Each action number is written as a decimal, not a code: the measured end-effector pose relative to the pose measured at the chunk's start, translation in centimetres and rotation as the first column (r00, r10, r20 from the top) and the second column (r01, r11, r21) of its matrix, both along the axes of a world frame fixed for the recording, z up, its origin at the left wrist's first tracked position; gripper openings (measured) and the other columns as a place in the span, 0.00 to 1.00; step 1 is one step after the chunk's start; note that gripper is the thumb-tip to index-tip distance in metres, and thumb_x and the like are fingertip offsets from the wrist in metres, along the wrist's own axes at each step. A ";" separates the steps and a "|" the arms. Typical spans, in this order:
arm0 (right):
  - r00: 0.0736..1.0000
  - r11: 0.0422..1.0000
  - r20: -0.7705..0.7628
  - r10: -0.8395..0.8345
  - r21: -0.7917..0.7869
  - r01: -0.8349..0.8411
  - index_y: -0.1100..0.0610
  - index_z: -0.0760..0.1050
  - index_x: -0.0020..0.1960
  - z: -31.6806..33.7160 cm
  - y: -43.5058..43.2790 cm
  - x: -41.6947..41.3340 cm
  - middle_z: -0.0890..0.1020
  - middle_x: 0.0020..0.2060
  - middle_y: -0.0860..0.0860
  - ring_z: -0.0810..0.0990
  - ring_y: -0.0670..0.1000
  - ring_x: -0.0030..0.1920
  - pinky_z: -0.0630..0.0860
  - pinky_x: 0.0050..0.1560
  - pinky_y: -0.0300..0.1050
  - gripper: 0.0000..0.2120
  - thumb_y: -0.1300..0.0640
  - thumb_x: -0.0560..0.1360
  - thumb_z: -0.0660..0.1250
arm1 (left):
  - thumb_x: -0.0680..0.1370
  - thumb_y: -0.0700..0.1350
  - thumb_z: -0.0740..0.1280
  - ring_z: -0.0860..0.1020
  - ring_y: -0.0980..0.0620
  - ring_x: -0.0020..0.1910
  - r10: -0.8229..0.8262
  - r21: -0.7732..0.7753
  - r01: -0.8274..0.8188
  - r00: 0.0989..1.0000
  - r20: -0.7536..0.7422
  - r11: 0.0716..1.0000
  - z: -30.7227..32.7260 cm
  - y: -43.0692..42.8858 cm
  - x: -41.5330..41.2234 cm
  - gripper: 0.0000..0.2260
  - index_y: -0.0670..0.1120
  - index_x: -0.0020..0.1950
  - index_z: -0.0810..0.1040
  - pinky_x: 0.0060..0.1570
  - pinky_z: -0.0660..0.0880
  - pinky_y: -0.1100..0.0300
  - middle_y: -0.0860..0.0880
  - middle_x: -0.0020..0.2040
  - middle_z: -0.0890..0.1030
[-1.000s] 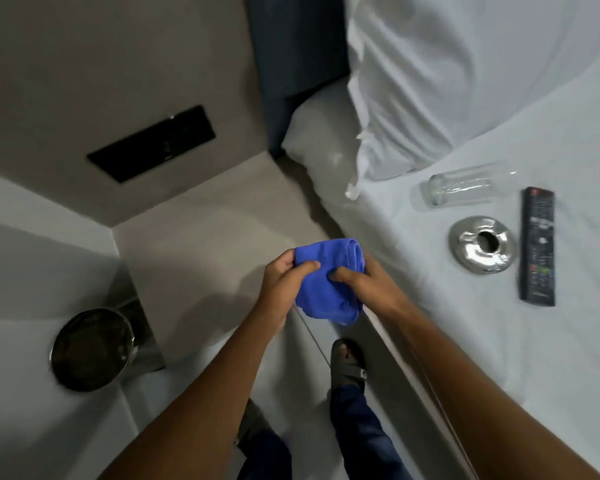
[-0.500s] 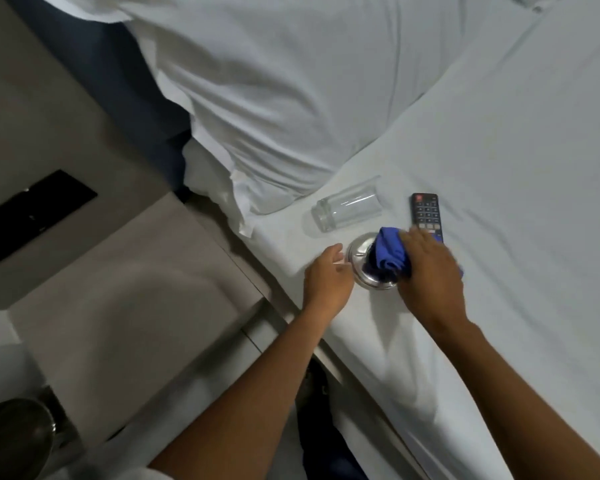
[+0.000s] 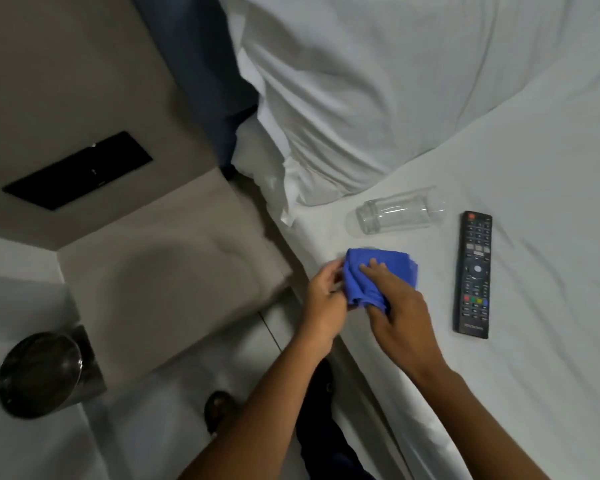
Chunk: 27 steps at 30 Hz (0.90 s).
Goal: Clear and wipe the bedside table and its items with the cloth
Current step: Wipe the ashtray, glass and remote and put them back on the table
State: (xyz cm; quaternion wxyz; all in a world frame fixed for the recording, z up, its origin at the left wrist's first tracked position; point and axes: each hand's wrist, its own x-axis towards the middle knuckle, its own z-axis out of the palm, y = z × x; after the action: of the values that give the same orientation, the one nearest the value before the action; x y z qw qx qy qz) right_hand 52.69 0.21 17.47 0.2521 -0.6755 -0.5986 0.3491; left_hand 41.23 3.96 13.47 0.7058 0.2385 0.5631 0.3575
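**Cloth bunched between both hands at the bed's near edge**

Nearest, both hands work at the bed's (image 3: 533, 306) left edge. The left hand (image 3: 322, 299) pinches the left side of the crumpled blue cloth (image 3: 378, 275); the right hand (image 3: 400, 313) lies over it, fingers curled into the fabric. Whether anything sits inside the cloth is hidden. Just right of the right hand lies the long black remote control (image 3: 473, 275), its long axis running away from the person, so that hand is the nearer one for it. Beyond the cloth, the clear drinking glass (image 3: 395, 213) lies on its side. The beige bedside table (image 3: 174, 282) stands left, bare.
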 end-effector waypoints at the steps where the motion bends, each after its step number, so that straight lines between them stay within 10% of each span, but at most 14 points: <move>1: 0.995 0.995 -0.003 0.100 0.007 -0.100 0.58 0.74 0.67 0.0 -0.1 -1.3 0.75 0.67 0.56 0.70 0.53 0.71 0.66 0.71 0.53 0.25 0.68 0.70 0.67 | 0.78 0.29 0.63 0.82 0.48 0.57 0.077 0.000 -0.077 0.997 -0.007 0.997 -0.2 -0.1 -1.8 0.20 0.49 0.63 0.77 0.55 0.79 0.54 0.45 0.60 0.82; 13: 0.946 0.955 0.149 0.286 -0.125 -0.269 0.57 0.71 0.70 -1.2 2.3 -13.3 0.69 0.72 0.58 0.64 0.57 0.74 0.62 0.74 0.55 0.27 0.67 0.72 0.65 | 0.80 0.33 0.63 0.81 0.49 0.55 0.191 -0.039 -0.195 0.978 -0.084 0.980 -0.3 -4.1 -16.9 0.20 0.47 0.71 0.72 0.44 0.82 0.59 0.45 0.64 0.79; 18: 0.844 0.850 0.101 0.527 -0.083 -0.521 0.55 0.70 0.71 -1.2 1.2 -19.4 0.68 0.73 0.53 0.60 0.53 0.76 0.59 0.74 0.54 0.27 0.65 0.73 0.65 | 0.78 0.31 0.61 0.85 0.57 0.41 0.333 -0.035 -0.337 0.939 -0.079 0.941 -0.8 -4.8 -20.8 0.19 0.49 0.64 0.78 0.35 0.79 0.64 0.52 0.48 0.86; 27: 0.879 0.872 0.034 0.476 -0.145 -0.467 0.58 0.73 0.69 -3.2 -0.9 -22.4 0.73 0.70 0.56 0.66 0.55 0.74 0.61 0.74 0.49 0.26 0.71 0.72 0.63 | 0.79 0.29 0.60 0.83 0.46 0.51 0.493 -0.089 -0.500 0.866 -0.084 0.862 -2.8 -7.1 -29.8 0.22 0.48 0.68 0.74 0.42 0.83 0.55 0.51 0.53 0.83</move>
State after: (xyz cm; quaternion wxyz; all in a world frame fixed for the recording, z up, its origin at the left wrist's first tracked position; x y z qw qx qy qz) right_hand 30.24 -0.72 14.25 0.0935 -0.5358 -0.7289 0.4158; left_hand 11.42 -3.11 10.66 0.5850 0.0572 0.6444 0.4891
